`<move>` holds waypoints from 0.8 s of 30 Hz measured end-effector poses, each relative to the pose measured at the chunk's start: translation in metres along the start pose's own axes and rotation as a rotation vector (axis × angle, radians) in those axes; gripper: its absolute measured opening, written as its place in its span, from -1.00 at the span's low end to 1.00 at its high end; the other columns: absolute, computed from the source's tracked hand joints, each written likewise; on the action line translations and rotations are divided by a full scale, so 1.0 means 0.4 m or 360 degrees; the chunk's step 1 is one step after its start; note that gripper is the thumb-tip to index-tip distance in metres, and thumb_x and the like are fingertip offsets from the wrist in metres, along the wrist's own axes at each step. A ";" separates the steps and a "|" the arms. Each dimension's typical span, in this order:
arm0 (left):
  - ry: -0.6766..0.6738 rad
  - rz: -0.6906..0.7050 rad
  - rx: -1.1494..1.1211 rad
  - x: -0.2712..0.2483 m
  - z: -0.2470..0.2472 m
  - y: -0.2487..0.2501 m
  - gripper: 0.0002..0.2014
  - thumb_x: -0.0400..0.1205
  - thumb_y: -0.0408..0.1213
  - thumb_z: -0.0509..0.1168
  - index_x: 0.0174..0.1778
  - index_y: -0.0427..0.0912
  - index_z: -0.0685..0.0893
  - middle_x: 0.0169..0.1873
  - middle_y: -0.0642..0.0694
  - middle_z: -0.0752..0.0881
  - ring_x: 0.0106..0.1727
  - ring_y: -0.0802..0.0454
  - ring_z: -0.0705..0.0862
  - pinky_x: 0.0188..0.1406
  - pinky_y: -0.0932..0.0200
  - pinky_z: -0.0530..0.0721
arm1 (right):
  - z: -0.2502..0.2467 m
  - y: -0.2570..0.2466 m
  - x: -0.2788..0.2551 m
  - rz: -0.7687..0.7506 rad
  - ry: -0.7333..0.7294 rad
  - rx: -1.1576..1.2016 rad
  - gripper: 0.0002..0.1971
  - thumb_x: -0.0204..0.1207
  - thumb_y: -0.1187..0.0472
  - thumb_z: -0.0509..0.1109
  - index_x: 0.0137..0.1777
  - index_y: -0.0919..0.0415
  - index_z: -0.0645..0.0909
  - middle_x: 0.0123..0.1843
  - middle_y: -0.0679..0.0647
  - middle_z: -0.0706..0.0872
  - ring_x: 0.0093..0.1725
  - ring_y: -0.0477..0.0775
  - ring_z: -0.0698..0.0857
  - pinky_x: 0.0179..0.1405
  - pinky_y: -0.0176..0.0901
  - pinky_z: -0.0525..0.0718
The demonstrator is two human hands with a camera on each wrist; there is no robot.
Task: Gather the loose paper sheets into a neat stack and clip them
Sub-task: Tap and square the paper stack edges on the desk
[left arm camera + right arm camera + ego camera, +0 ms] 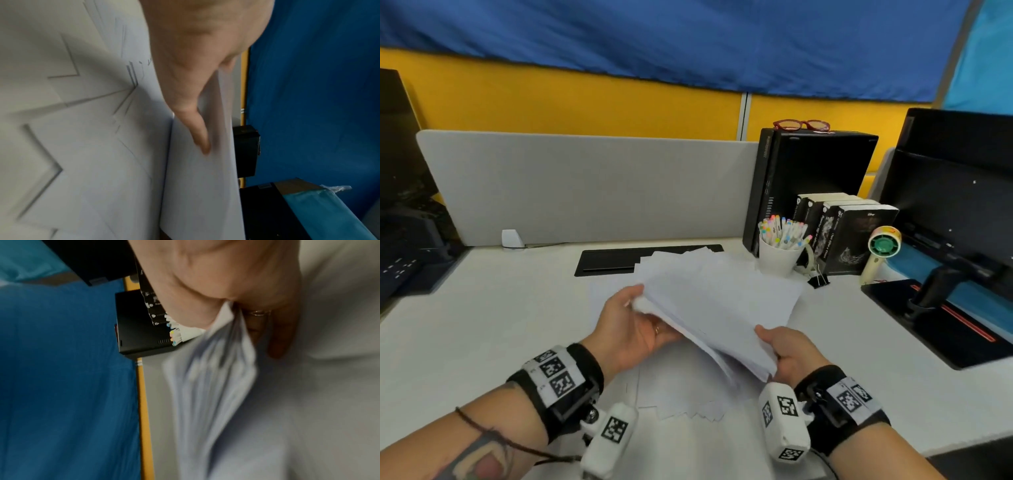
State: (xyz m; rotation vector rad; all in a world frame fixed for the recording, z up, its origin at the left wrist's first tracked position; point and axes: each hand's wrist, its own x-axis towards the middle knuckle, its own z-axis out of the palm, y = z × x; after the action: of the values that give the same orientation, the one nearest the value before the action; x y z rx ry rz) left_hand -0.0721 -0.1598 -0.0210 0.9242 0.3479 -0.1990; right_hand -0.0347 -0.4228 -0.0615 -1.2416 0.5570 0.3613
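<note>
Both hands lift the sheaf of sheets (717,308) above the desk (482,325) — my left hand (633,329) grips its near-left edge, my right hand (789,353) pinches the near corner. Gathering is underway; more loose sheets (685,404) lie below. Next I should square the edges, then fetch the binder clip (818,280) beside the cup.

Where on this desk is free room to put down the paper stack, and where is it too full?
Free: the bare desk left of the left hand, bordered by the grey divider behind. Crowded: the right side, with pen cup, binder clip, books and handheld fan. Loose sheets lie below the held paper stack.
</note>
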 end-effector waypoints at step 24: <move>0.0460 -0.0213 0.0457 0.060 -0.214 0.099 -0.19 0.71 0.39 0.08 0.57 -0.26 0.58 0.29 -0.42 0.78 0.23 -0.39 0.78 0.23 -0.31 0.73 | 0.110 0.083 -0.071 -0.0549 -0.0537 -0.0411 -0.68 0.63 0.24 0.47 0.37 0.21 0.64 0.20 0.15 0.84 0.17 0.21 0.82 0.26 0.22 0.75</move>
State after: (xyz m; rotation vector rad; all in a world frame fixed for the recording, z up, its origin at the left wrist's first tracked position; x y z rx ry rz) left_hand -0.0551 -0.0678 -0.0482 1.2181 0.6616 -0.2424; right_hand -0.0671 -0.3698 -0.0617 -1.4580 0.0023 0.3472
